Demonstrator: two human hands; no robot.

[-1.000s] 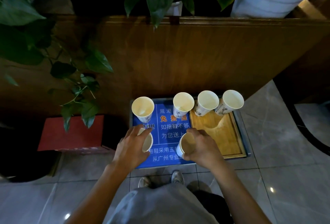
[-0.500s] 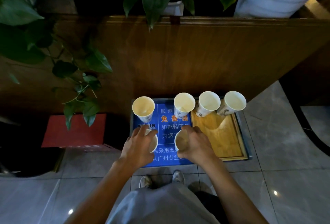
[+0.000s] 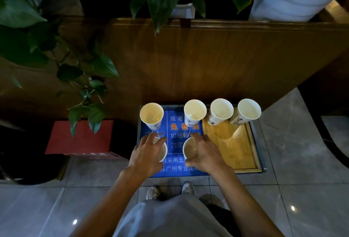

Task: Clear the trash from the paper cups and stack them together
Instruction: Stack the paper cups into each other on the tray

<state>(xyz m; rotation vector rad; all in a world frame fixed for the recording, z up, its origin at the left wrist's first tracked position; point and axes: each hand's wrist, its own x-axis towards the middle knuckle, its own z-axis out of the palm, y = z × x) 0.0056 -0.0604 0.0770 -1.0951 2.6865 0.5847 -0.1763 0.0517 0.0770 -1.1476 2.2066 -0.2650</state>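
Both hands, left (image 3: 146, 154) and right (image 3: 204, 153), clasp paper cups (image 3: 189, 150).

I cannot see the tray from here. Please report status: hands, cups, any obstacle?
Left hand and right hand each grip one paper cup. Four cups stand in back row, unstacked. Nothing blocks.

Left hand (image 3: 146, 156) wraps a paper cup (image 3: 162, 151); right hand (image 3: 204, 152) wraps a second cup (image 3: 189, 150). Both cups sit over the blue sign (image 3: 186, 136) on the tray (image 3: 257, 148). Four more cups (image 3: 221, 111) stand upright in a row along the far edge. Leaves (image 3: 90, 85) overhang the left.
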